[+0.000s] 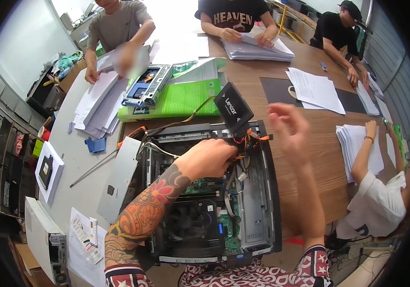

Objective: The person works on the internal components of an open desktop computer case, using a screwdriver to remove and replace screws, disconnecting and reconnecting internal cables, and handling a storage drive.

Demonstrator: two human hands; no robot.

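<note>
On the table point(305, 191), head cam view: 1 open PC case point(274, 210) right in front of the person, w/ 1 black fan point(186, 222) inside. 1 black drive point(234, 109) sits tilted up at the case's far edge, toward the R corner, orange cables point(252, 139) just below it. L hand point(212, 157) reaches over the case w/ fingers curled at those cables; can't tell if they're actually gripping anything. R hand point(288, 126) is up beside the drive, apart from it, open & nothing in it, kinda blurry tbh. Beyond the case: 1 metal bracket point(159, 85) w/ blue parts on 1 green pack point(186, 98). Off to the L, 1 blue plastic bit point(95, 145) plus 1 screwdriver point(94, 167). 4 other ppl around, paper stacks point(257, 49) near them.
</note>
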